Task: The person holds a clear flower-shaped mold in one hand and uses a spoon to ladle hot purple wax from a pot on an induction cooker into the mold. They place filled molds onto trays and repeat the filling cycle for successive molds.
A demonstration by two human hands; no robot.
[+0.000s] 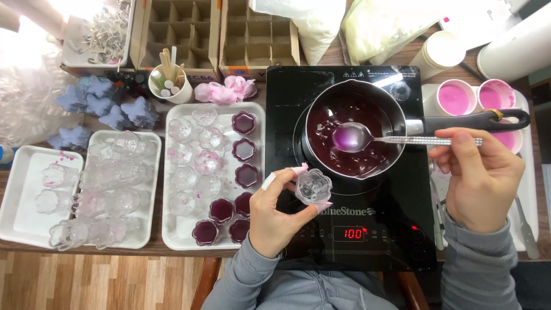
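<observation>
Holding a clear flower-shaped cup (313, 186) pinched in left hand (274, 213) fingertips just below the pan (350, 127) rim, while right hand (481, 178) fingers clamp a spoon (367, 138), handle running sideways, bowl over dark purple liquid, up and right of the cup.

Both hands (274, 215) (481, 178) raised (grips closed)

saucepan (350, 95): dark purple liquid | cooktop (287, 103): black | trays (172, 229): white | butterfly moulds (100, 103): blue | sleeves (476, 264): grey
</observation>
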